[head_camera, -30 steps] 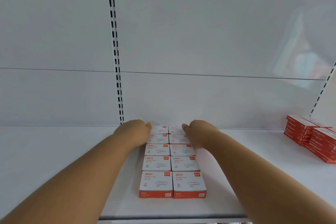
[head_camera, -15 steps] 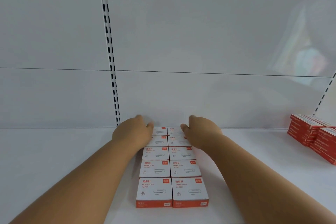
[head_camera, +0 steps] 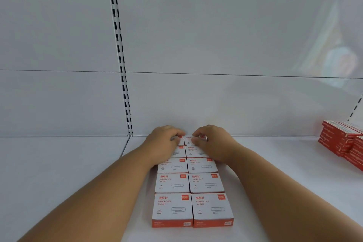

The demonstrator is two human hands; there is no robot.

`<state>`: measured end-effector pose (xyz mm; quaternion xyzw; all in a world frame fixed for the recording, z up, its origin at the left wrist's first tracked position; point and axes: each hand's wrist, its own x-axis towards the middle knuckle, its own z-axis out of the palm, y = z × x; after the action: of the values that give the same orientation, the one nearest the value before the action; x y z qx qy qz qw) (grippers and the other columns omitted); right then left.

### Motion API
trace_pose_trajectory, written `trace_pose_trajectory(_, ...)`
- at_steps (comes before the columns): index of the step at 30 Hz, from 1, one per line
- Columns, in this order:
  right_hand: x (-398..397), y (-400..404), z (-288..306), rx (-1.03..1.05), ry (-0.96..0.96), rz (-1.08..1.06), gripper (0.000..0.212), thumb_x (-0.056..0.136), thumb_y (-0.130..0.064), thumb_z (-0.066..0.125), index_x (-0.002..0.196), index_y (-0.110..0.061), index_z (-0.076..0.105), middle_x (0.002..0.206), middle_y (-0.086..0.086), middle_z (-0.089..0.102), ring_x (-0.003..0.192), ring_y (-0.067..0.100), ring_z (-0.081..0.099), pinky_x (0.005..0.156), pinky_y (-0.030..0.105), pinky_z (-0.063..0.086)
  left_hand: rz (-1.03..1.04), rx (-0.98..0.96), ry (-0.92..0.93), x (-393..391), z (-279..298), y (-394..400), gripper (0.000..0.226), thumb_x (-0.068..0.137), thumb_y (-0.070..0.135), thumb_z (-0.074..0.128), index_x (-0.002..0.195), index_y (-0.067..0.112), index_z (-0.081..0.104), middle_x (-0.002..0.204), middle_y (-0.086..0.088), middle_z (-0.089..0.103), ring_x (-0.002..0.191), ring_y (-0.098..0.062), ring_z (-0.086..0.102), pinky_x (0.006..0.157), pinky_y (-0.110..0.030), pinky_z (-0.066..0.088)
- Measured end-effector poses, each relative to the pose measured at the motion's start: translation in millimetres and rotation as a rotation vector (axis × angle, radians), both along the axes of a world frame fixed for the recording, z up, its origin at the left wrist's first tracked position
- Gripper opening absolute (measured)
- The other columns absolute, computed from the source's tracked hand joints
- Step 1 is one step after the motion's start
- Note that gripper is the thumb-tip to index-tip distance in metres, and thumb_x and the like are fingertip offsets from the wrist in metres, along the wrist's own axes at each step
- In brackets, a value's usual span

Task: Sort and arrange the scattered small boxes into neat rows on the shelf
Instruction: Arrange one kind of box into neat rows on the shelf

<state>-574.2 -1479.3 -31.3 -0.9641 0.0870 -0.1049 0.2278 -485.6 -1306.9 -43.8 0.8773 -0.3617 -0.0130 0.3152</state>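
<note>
I see the small boxes (head_camera: 191, 182) lying flat on the white shelf (head_camera: 59, 163) in two touching columns running back to the rear panel (head_camera: 216, 104). My left hand (head_camera: 164, 143) and right hand (head_camera: 211, 142) rest on the rearmost pair, fingers curled over the far edges, gripping them. Red boxes (head_camera: 343, 141) sit stacked well apart at the right edge

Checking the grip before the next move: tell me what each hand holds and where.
The left hand and right hand each rest curled fingers on a back box of the paper clip boxes, at its top and far edge. Whether they truly grip cannot be told.
</note>
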Motion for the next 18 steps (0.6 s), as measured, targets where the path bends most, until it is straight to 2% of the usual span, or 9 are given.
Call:
trace_pose_trajectory(2,-0.3,0.6,0.5,0.004,0.000,-0.002,0.030,0.094,-0.044,0.053,0.116,-0.027,0.065,0.113,-0.006,0.060,0.100,0.011,0.054,0.081,0.025,0.038,-0.008,0.032,0.000,2.2,-0.7,-0.9,0.031,0.101,0.023,0.047,0.126,0.031,0.063,0.125,0.009,0.058,0.119,-0.014,0.051,0.103,-0.037,0.044)
trace_pose_trajectory(6,-0.3,1.2,-0.8,0.001,0.000,-0.025,0.029,0.094,-0.044,0.053,0.114,-0.028,0.065,0.112,-0.006,0.060,0.099,0.011,0.055,0.080,0.025,0.040,-0.024,0.037,0.020,3.8,0.3,-1.5,0.030,0.101,0.023,0.046,0.125,0.032,0.063,0.124,0.009,0.057,0.119,-0.014,0.050,0.103,-0.039,0.044)
trace_pose_trajectory(10,-0.4,2.0,-0.9,0.006,0.003,-0.026,0.029,0.095,-0.045,0.052,0.115,-0.027,0.065,0.112,-0.007,0.060,0.099,0.012,0.055,0.079,0.025,0.040,-0.022,0.023,0.027,4.3,0.4,-1.0,0.029,0.101,0.023,0.048,0.124,0.031,0.064,0.123,0.011,0.058,0.119,-0.013,0.050,0.103,-0.037,0.044)
trace_pose_trajectory(13,-0.8,2.0,-1.0,0.001,0.003,-0.022,0.030,0.095,-0.044,0.052,0.116,-0.027,0.065,0.111,-0.006,0.059,0.099,0.012,0.055,0.078,0.024,0.039,-0.028,0.019,0.024,2.2,1.6,-0.2,0.030,0.101,0.023,0.048,0.127,0.027,0.064,0.125,0.009,0.058,0.117,-0.011,0.052,0.100,-0.030,0.044)
trace_pose_trajectory(15,-1.4,1.1,-0.7,-0.003,0.005,-0.017,0.030,0.096,-0.043,0.051,0.117,-0.027,0.065,0.112,-0.005,0.059,0.102,0.013,0.055,0.080,0.025,0.039,-0.034,0.001,0.058,0.8,2.9,0.1,0.031,0.102,0.022,0.048,0.129,0.025,0.063,0.127,0.007,0.058,0.115,-0.010,0.054,0.097,-0.026,0.044)
trace_pose_trajectory(18,-5.0,0.7,1.3,0.012,-0.012,-0.020,0.030,0.098,-0.039,0.049,0.121,-0.025,0.063,0.116,-0.003,0.059,0.105,0.015,0.055,0.085,0.025,0.039,-0.020,-0.038,0.115,-2.4,6.3,2.9,0.033,0.103,0.021,0.046,0.133,0.025,0.059,0.132,0.008,0.057,0.118,-0.010,0.054,0.100,-0.025,0.042)
